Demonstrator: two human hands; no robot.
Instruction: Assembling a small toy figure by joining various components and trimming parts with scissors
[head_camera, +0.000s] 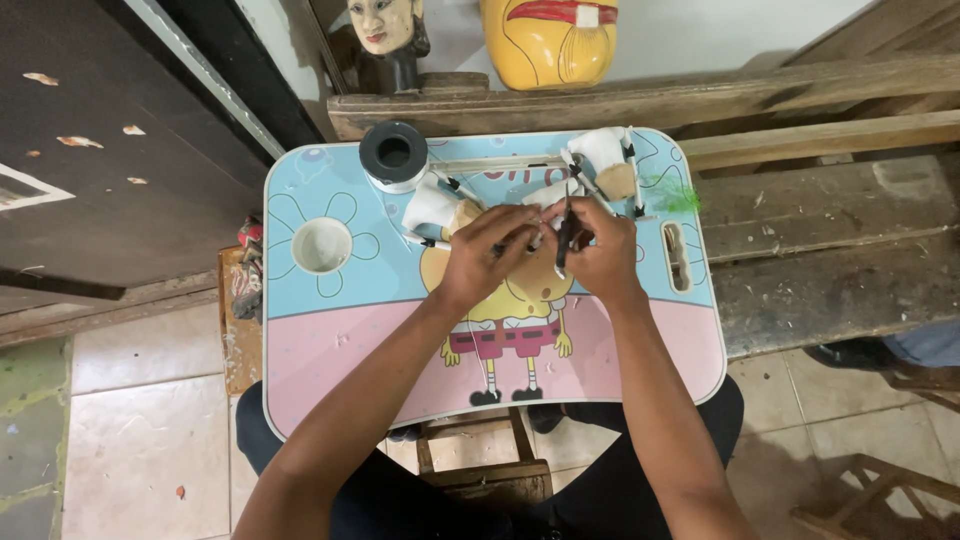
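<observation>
Both hands meet over the middle of a small lap table (330, 350) with a blue and pink cartoon top. My left hand (485, 255) pinches a small pale piece between fingertips. My right hand (600, 250) grips a thin dark tool (563, 240), held upright against that piece. Just beyond the hands lie white and tan figure parts on thin sticks, one (435, 205) on the left and another (605, 160) at the far right. What exactly sits between the fingers is hidden.
A roll of dark tape (393, 153) and a round white cup recess (321, 245) are at the table's left. A green tuft (680, 195) lies by the right edge. Wooden bench planks (830, 240) run behind, bearing a carved head (385, 30) and a yellow mask (550, 40).
</observation>
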